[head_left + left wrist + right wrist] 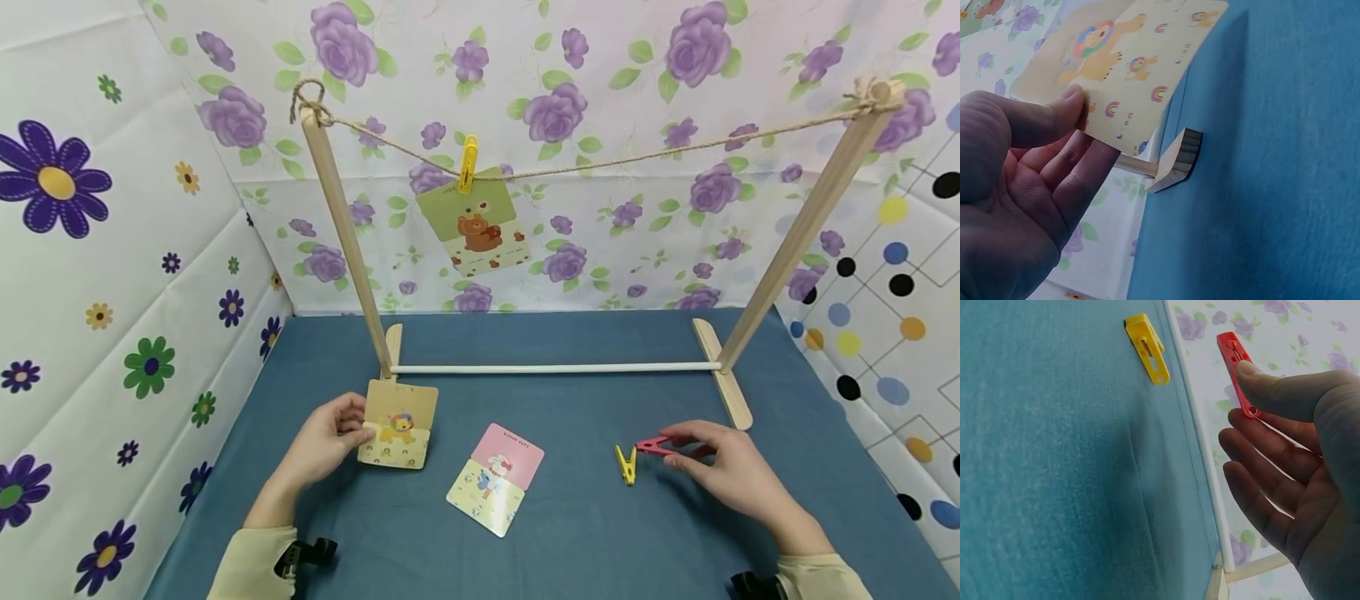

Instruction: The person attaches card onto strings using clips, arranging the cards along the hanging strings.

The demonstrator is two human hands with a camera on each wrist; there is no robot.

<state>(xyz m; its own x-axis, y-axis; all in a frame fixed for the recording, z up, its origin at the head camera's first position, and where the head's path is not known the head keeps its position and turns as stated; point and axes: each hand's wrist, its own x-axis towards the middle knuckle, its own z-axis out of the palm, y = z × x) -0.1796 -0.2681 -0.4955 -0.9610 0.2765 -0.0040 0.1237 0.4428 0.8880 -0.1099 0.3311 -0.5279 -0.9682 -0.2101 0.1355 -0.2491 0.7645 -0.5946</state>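
Observation:
My left hand pinches a tan card with a lion print by its left edge, thumb in front, the card raised over the blue cloth. In my right hand, thumb and fingers pinch a red clothespin. Just left of it a yellow clothespin lies on the cloth. A pink and yellow card with a rabbit lies between the hands. On the sagging twine, another yellow clothespin holds a green bear card that hangs tilted.
Two wooden posts hold the twine, the right post leaning outward. A white rod joins their wooden feet low across the blue cloth. Flowered sheets stand behind and at the sides.

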